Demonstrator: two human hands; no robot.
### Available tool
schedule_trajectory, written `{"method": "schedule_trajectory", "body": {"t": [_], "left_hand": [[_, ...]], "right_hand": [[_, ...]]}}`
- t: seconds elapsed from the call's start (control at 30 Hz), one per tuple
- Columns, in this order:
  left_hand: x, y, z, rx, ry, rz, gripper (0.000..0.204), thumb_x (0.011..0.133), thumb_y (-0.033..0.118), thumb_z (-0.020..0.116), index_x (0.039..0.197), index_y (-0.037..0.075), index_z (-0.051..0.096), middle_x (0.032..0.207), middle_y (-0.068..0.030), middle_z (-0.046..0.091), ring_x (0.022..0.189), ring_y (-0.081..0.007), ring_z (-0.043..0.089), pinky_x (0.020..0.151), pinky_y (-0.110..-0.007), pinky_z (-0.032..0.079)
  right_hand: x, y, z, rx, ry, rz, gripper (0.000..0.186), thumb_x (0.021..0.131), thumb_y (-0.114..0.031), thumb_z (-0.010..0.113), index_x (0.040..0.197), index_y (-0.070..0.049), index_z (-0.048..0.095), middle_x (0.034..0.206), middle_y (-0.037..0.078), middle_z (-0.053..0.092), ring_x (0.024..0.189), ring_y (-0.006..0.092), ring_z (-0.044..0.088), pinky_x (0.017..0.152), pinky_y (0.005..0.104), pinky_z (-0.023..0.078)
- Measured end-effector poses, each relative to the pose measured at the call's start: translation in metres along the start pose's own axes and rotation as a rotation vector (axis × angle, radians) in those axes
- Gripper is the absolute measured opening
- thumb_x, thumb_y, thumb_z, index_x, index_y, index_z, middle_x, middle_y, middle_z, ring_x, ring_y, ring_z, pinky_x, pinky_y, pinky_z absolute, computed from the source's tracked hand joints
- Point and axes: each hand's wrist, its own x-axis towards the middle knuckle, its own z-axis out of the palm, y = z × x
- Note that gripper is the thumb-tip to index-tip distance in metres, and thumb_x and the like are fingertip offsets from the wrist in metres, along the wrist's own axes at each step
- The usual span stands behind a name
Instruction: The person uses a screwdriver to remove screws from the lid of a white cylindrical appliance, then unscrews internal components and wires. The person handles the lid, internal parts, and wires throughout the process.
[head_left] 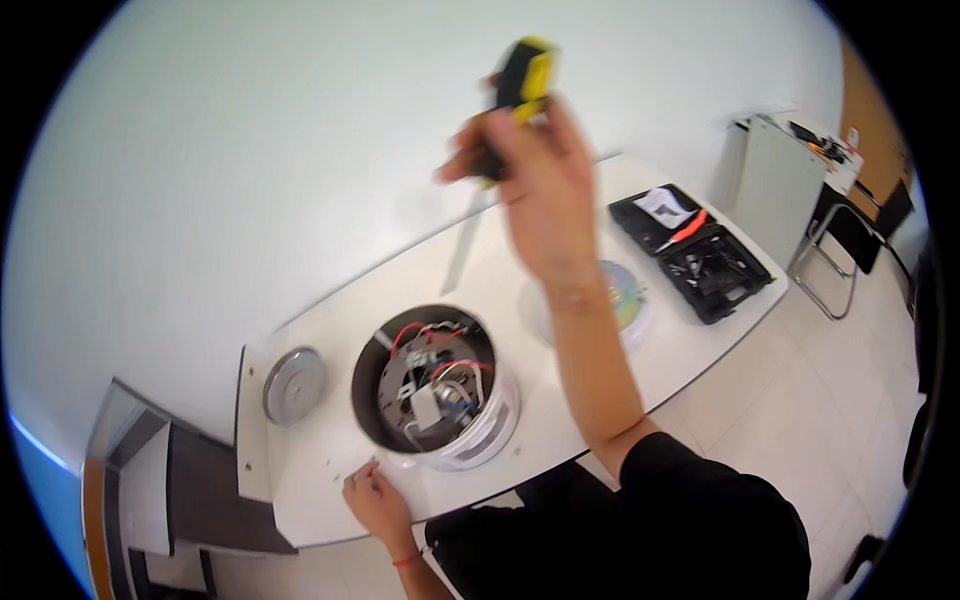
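We hold a black-and-yellow tool (527,75) high over the tabletop (340,335), the fingers of our right hand (540,160) wrapped around it. Our left hand (378,505), fingers bent, is near the round white pot (492,440); we can't tell if it pinches anything.

I have a narrow lane across the white table (548,430) between the grey lid (294,386) and the open-topped drum (495,425), its interior crowded with wires (409,326); the left hand (378,508) stands at the near end. Beyond the drum, a pale strip (465,240) below the right hand (540,165) obstructs my path, while the forearm (595,370) bars a low crossing toward the black case (702,300).
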Motion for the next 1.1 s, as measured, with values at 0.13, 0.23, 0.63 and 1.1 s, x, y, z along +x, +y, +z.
{"method": "schedule_trajectory", "body": {"t": [0.13, 0.23, 0.63, 1.1], "left_hand": [[-0.06, 0.021, 0.045, -0.055, 0.003, 0.016, 0.015, 0.097, 0.009, 0.062, 0.104, 0.004, 0.073, 0.103, -0.014, 0.065, 0.098, -0.0322, 0.059, 0.085, -0.042, 0.049], [-0.016, 0.007, 0.01, -0.033, 0.019, 0.028, 0.016, 0.096, 0.012, 0.063, 0.105, 0.004, 0.073, 0.108, -0.0147, 0.067, 0.103, -0.0343, 0.059, 0.091, -0.044, 0.048], [-0.016, 0.009, 0.009, -0.039, 0.011, -0.009, 0.019, 0.093, 0.01, 0.066, 0.108, 0.005, 0.076, 0.105, -0.0104, 0.07, 0.095, -0.0303, 0.061, 0.086, -0.041, 0.05], [-0.016, 0.004, 0.002, -0.233, 0.081, -0.121, 0.031, 0.077, 0.003, 0.07, 0.108, 0.004, 0.071, 0.114, -0.008, 0.063, 0.08, -0.0208, 0.057, 0.079, -0.035, 0.051]], "right_hand": [[-0.006, -0.037, -0.032, -0.091, 0.081, -0.086, 0.026, 0.104, -0.022, 0.054, 0.117, 0.001, 0.056, 0.089, 0.012, 0.066, 0.078, 0.0223, 0.065, 0.084, 0.0442, 0.055], [-0.008, -0.052, -0.047, 0.272, 0.129, -0.161, 0.032, 0.099, -0.025, 0.049, 0.116, 0.001, 0.056, 0.09, 0.013, 0.062, 0.078, 0.0262, 0.056, 0.09, 0.0473, 0.046], [-0.024, -0.076, -0.015, -0.259, 0.272, -0.487, 0.029, 0.103, -0.014, 0.046, 0.127, 0.002, 0.05, 0.107, 0.018, 0.063, 0.098, 0.0303, 0.063, 0.09, 0.0487, 0.051], [-0.162, -0.077, -0.02, -1.201, -1.051, -0.339, 0.024, 0.072, -0.013, 0.08, 0.09, -0.009, 0.064, 0.071, 0.002, 0.056, 0.062, 0.0193, 0.059, 0.051, 0.0316, 0.044]]}}
